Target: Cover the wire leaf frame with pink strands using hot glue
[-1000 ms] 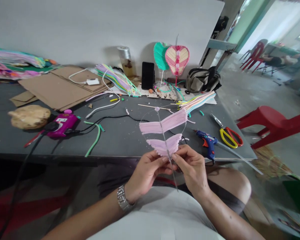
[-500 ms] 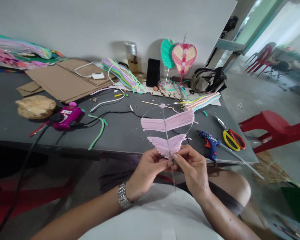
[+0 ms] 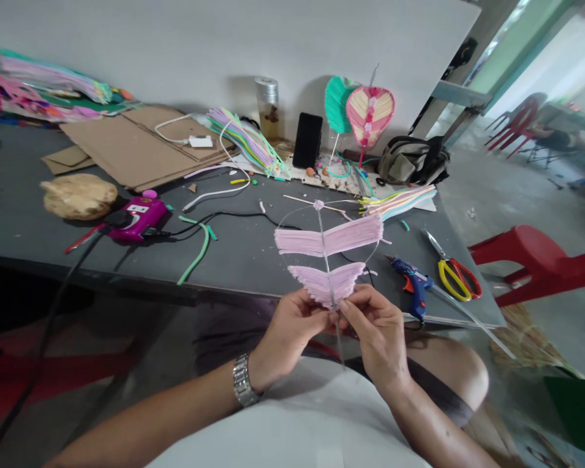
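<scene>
Between both hands, over the table's front edge, is a small craft fan [image 3: 329, 242]: a thin wire loop and central stem with two bands of pale pink pipe cleaners across it. My left hand [image 3: 292, 328], with a metal watch on the wrist, pinches the fan's lower point. From the other side my right hand [image 3: 375, 331] pinches the same spot, thumb on the stem. Some fingertips are hidden behind the fan. Right of the hands, a blue glue gun [image 3: 412, 286] with a long clear glue stick lies on the table, beside scissors [image 3: 453, 273] with yellow and red handles.
A purple power socket [image 3: 139, 221] with black cables sits at left, near cardboard sheets [image 3: 136, 153]. Pipe cleaner bundles [image 3: 248, 146] lie further back. A phone [image 3: 307, 140], a jar [image 3: 269, 114] and a finished pink fan [image 3: 370, 117] stand by the wall. A red stool [image 3: 536, 250] is at right.
The camera view has shifted slightly, so the table items appear a little further right. Both hands keep the same pinch on the fan, which has hardly moved.
</scene>
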`<state>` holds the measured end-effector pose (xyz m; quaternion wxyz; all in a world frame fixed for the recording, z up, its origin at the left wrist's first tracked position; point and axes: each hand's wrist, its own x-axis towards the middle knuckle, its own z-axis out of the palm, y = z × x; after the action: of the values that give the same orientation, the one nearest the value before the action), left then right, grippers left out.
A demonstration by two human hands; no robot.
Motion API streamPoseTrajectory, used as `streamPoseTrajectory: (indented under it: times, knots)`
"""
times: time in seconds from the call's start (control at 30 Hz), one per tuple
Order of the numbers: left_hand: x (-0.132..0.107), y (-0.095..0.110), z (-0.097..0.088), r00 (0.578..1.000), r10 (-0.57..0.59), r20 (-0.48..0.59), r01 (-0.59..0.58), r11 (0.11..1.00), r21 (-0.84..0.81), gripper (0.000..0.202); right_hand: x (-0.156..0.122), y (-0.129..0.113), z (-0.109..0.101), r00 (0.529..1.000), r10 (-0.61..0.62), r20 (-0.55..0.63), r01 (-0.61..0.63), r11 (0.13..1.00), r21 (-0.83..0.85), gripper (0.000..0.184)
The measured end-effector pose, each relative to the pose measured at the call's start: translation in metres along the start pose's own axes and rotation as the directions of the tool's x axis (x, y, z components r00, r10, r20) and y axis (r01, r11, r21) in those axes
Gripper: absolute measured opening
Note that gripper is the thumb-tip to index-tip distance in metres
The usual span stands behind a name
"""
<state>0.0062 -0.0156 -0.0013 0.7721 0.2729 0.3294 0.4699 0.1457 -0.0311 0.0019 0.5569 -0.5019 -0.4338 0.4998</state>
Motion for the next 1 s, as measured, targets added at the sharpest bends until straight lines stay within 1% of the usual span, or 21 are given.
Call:
streamPoseTrajectory:
  times: [0.3,0.43,0.67,0.8,1.0]
  knots:
    - [0.0006,0.0009,0.0007,0.999,0.038,-0.023,-0.037,0.999,0.033,0.026,-0.0005,-0.0051,0.0026,1.000,0.002,0.016,-0.003,0.999,0.042,0.023]
    - [-0.0001,0.0025,-0.0003,0.999,0.032,-0.029,-0.031,0.998,0.053,0.028,-0.0008,-0.0051,0.0020,0.998,0.059,-0.006,-0.058,0.995,0.078,0.023]
    - [-0.0004,0.0036,0.0003,1.000,0.025,-0.015,-0.024,0.998,0.054,0.025,0.0023,-0.0075,0.0019,0.987,0.160,-0.026,-0.153,0.972,0.179,0.031]
    - [0.0008,0.0029,0.0004,1.000,0.018,-0.009,-0.018,0.998,0.060,0.022,0.0036,-0.0067,0.0010,0.981,0.191,-0.038,-0.178,0.959,0.219,0.033]
    - [0.0024,0.0010,0.0002,0.999,0.045,0.005,-0.045,0.995,0.084,0.017,0.0069,-0.0076,0.0007,0.966,0.253,-0.054,-0.231,0.938,0.260,0.033]
